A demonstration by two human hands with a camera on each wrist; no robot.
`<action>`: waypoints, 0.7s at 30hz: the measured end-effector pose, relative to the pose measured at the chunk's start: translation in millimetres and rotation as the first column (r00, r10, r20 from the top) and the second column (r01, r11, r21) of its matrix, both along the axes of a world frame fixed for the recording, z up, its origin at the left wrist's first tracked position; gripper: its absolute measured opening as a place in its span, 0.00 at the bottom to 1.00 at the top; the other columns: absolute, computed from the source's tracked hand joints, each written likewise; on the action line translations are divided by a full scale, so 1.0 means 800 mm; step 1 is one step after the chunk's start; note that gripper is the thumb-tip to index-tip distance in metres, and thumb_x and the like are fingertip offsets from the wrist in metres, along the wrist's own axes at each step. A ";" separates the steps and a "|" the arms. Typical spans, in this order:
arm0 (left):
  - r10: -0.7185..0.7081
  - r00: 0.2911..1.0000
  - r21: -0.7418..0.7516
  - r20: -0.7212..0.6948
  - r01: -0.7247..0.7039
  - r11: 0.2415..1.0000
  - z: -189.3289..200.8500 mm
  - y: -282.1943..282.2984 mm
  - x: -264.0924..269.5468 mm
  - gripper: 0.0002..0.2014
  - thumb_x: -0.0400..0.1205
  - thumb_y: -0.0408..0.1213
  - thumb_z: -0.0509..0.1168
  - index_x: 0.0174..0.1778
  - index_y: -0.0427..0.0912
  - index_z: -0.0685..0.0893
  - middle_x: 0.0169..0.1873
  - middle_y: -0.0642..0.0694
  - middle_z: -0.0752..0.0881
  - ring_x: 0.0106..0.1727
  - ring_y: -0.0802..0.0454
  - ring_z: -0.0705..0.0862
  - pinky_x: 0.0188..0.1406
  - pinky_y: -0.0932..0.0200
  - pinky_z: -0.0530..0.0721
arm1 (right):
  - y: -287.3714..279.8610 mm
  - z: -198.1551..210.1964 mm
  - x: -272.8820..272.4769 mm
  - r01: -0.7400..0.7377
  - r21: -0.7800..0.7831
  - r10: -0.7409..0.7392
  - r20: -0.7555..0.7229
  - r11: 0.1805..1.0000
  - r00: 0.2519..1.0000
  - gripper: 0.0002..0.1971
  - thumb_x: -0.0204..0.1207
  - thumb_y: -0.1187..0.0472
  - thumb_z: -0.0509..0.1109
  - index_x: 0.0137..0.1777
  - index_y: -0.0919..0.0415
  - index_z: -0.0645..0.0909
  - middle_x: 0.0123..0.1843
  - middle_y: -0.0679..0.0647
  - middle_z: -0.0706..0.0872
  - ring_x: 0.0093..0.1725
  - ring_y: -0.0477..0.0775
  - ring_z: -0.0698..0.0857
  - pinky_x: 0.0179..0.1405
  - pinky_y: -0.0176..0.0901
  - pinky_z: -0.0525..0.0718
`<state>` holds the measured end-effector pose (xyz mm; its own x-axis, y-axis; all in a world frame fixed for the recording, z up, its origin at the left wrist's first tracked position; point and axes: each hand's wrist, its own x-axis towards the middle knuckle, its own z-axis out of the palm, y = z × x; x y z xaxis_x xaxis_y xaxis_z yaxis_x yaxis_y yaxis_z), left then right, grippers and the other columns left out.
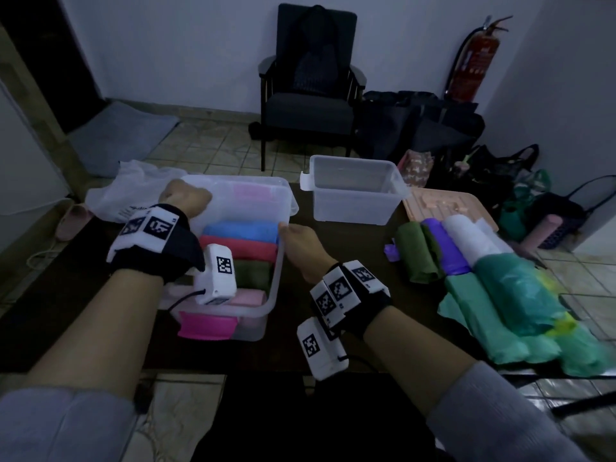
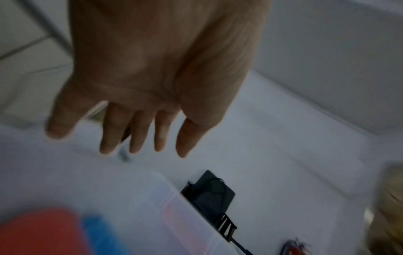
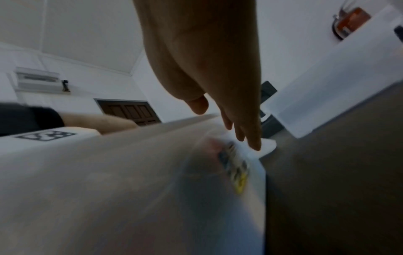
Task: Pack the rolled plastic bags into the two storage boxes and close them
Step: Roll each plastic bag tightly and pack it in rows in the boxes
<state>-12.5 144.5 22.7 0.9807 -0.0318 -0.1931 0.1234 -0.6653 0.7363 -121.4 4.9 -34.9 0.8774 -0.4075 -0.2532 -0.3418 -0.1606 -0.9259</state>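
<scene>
A clear storage box [image 1: 276,278] on the dark table holds blue [image 1: 243,231], red, green and pink rolled bags. A translucent lid [image 1: 216,201] lies tilted over its far half. My left hand [image 1: 185,198] rests on the lid's far left corner; in the left wrist view its fingers [image 2: 139,138] are straight over the lid [image 2: 240,138]. My right hand [image 1: 293,233] touches the lid's right edge at the box rim, with straight fingers [image 3: 250,138] and the thumb apart. A second clear box [image 1: 353,205] stands empty at the back. Loose rolls [image 1: 466,255], green, purple, white and teal, lie at the right.
A peach-pink lid [image 1: 450,205] lies behind the loose rolls. A white plastic bag [image 1: 133,191] sits left of the filled box. Beyond the table stand a dark chair [image 1: 306,105], a fire extinguisher [image 1: 473,65] and several bags on the floor.
</scene>
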 end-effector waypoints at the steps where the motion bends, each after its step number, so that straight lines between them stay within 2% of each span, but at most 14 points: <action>1: -0.048 0.995 0.017 0.086 0.047 0.999 0.012 -0.007 -0.010 0.19 0.83 0.35 0.62 0.68 0.29 0.77 0.68 0.32 0.78 0.69 0.35 0.76 0.65 0.50 0.74 | -0.012 0.003 -0.003 -0.026 -0.094 0.025 -0.012 0.995 1.000 0.18 0.86 0.56 0.55 0.61 0.70 0.78 0.52 0.62 0.83 0.54 0.57 0.82 0.61 0.53 0.79; 2: -0.101 0.983 0.024 0.151 0.099 0.995 0.024 -0.017 -0.024 0.16 0.84 0.36 0.60 0.65 0.34 0.80 0.65 0.35 0.80 0.68 0.38 0.77 0.63 0.52 0.75 | -0.029 0.006 -0.007 -0.037 -0.215 0.029 -0.040 0.976 0.999 0.17 0.85 0.56 0.56 0.64 0.67 0.77 0.54 0.60 0.82 0.56 0.56 0.81 0.63 0.52 0.79; 3: -0.155 0.969 0.016 0.192 0.155 0.988 0.034 -0.028 -0.042 0.12 0.84 0.36 0.58 0.58 0.40 0.84 0.57 0.38 0.83 0.64 0.40 0.79 0.56 0.55 0.76 | -0.049 0.009 -0.012 -0.043 -0.351 0.013 -0.089 0.935 0.996 0.17 0.84 0.57 0.58 0.68 0.65 0.75 0.60 0.59 0.81 0.61 0.56 0.80 0.66 0.52 0.77; 5: -0.284 0.931 -0.004 0.230 0.293 0.956 0.050 -0.051 -0.084 0.11 0.86 0.36 0.55 0.42 0.46 0.82 0.40 0.45 0.80 0.51 0.46 0.80 0.40 0.61 0.75 | -0.097 0.009 -0.022 -0.065 -0.621 -0.070 -0.192 0.781 0.979 0.18 0.83 0.58 0.60 0.71 0.63 0.73 0.68 0.61 0.77 0.69 0.60 0.76 0.70 0.52 0.73; 6: -0.340 0.912 -0.019 0.227 0.353 0.935 0.049 -0.065 -0.102 0.11 0.86 0.37 0.55 0.42 0.46 0.82 0.39 0.47 0.79 0.49 0.48 0.78 0.39 0.63 0.73 | -0.121 0.008 -0.030 -0.073 -0.715 -0.128 -0.223 0.696 0.966 0.18 0.82 0.59 0.60 0.69 0.63 0.74 0.69 0.62 0.76 0.69 0.62 0.74 0.69 0.53 0.71; 7: -0.406 0.888 -0.024 0.215 0.421 0.907 0.043 -0.080 -0.118 0.10 0.86 0.38 0.56 0.48 0.46 0.83 0.42 0.47 0.80 0.49 0.50 0.78 0.43 0.62 0.73 | -0.144 0.007 -0.039 -0.087 -0.778 -0.179 -0.249 0.622 0.952 0.17 0.81 0.60 0.61 0.67 0.63 0.76 0.68 0.63 0.76 0.69 0.64 0.73 0.67 0.52 0.71; 9: -0.517 0.839 -0.028 0.169 0.529 0.848 0.020 -0.108 -0.154 0.10 0.85 0.41 0.58 0.59 0.48 0.81 0.54 0.48 0.82 0.56 0.52 0.79 0.53 0.59 0.73 | -0.183 0.001 -0.056 -0.138 -0.837 -0.269 -0.320 0.529 0.908 0.15 0.78 0.61 0.64 0.63 0.64 0.78 0.66 0.64 0.76 0.66 0.66 0.75 0.64 0.54 0.74; 11: -0.592 0.804 -0.035 0.049 0.594 0.804 -0.014 -0.127 -0.188 0.13 0.85 0.42 0.59 0.65 0.48 0.78 0.62 0.49 0.80 0.61 0.53 0.78 0.59 0.57 0.74 | -0.212 -0.009 -0.066 -0.145 -0.843 -0.371 -0.373 0.517 0.850 0.18 0.77 0.57 0.67 0.65 0.64 0.76 0.67 0.64 0.75 0.67 0.66 0.74 0.63 0.56 0.76; 13: -0.663 0.745 -0.007 -0.074 0.664 0.747 -0.056 -0.138 -0.218 0.17 0.85 0.45 0.59 0.69 0.48 0.76 0.68 0.49 0.77 0.68 0.52 0.76 0.64 0.59 0.72 | -0.232 -0.027 -0.074 -0.097 -0.839 -0.444 -0.377 0.536 0.813 0.22 0.79 0.52 0.65 0.69 0.61 0.73 0.70 0.63 0.72 0.69 0.66 0.71 0.62 0.57 0.75; 15: -0.692 0.707 0.014 -0.147 0.701 0.713 -0.093 -0.141 -0.235 0.20 0.85 0.46 0.59 0.73 0.48 0.72 0.74 0.49 0.71 0.75 0.52 0.69 0.69 0.59 0.68 | -0.242 -0.042 -0.081 -0.058 -0.821 -0.464 -0.378 0.568 0.801 0.23 0.80 0.51 0.62 0.72 0.59 0.68 0.71 0.63 0.71 0.69 0.66 0.71 0.63 0.58 0.75; 18: -0.687 0.701 0.134 -0.191 0.712 0.689 -0.128 -0.138 -0.236 0.26 0.85 0.50 0.56 0.79 0.50 0.63 0.82 0.49 0.56 0.83 0.51 0.51 0.80 0.52 0.53 | -0.241 -0.048 -0.095 -0.021 -0.783 -0.472 -0.397 0.622 0.787 0.26 0.82 0.54 0.62 0.74 0.66 0.63 0.72 0.67 0.69 0.70 0.68 0.72 0.67 0.57 0.72; 21: -0.693 0.692 0.277 -0.203 0.719 0.637 -0.149 -0.133 -0.226 0.32 0.84 0.55 0.52 0.83 0.50 0.51 0.83 0.47 0.45 0.83 0.48 0.40 0.80 0.46 0.41 | -0.246 -0.052 -0.099 0.052 -0.770 -0.494 -0.355 0.636 0.794 0.26 0.82 0.56 0.63 0.74 0.69 0.61 0.72 0.69 0.71 0.70 0.69 0.73 0.68 0.54 0.70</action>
<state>-193.0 38.2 -96.7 0.6677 -0.6342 -0.3897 -0.4388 -0.7582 0.4822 -200.9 -191.9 -76.2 0.5218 -0.8428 -0.1320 -0.8409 -0.4820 -0.2460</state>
